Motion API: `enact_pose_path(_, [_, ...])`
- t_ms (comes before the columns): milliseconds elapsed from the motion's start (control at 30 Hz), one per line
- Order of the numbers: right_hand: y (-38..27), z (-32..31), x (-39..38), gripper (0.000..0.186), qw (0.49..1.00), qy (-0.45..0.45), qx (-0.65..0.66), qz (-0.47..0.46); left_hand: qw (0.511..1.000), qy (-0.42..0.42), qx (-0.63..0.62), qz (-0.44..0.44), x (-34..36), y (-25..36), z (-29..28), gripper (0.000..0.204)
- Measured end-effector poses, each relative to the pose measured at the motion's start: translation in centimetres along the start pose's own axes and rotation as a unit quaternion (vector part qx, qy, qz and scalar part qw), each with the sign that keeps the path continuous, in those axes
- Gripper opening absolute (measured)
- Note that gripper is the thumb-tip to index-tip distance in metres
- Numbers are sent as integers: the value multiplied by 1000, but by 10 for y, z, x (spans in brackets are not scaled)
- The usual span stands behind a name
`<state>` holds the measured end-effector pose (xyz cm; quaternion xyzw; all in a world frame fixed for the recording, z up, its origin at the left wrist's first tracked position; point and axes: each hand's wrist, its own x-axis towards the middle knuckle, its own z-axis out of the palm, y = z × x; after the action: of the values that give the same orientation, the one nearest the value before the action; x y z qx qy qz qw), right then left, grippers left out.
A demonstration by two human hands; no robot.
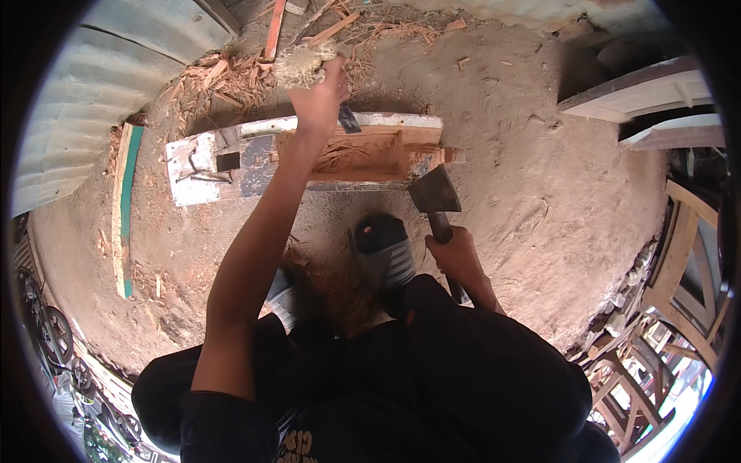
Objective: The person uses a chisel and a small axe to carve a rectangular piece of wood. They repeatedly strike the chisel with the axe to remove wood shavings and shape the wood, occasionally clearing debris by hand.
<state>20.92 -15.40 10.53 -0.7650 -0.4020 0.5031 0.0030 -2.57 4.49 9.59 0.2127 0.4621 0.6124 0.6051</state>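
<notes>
My left hand (320, 92) is closed around a chisel whose pale, fibrous top (305, 65) is badly frayed. The chisel's dark flat blade (350, 119) shows below the fist, over a long wooden piece (262, 166) with peeling white and grey paint. A long recess (370, 154) cut into the wood holds loose shavings, and left of it is a small dark square hole (228, 161). My right hand (457, 253) grips the dark handle of a hatchet, its broad metal head (435, 191) raised near the wood's right end. Whether the chisel touches the wood, I cannot tell.
Shavings and chips (212, 81) lie on the dirt ground beyond the wood. A green-edged board (127, 212) lies at the left, near corrugated metal sheets (85, 92). My sandalled feet (382, 251) are just before the wood. Wooden frames (679, 262) stand at the right.
</notes>
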Motion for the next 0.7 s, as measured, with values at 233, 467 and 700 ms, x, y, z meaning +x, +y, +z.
enact_pose_path(233, [3,5,-3,31,997,39,15,-70,979,4,137,148,9,-85,-28,29])
enact_pose_path(467, [4,2,-3,31,997,36,21,-65,812,27,417,407,16,-115,-32,42])
enact_pose_path(700, [-18,-14,-10,31,996,-47,71,24,863,4,359,354,-5,-83,7,53])
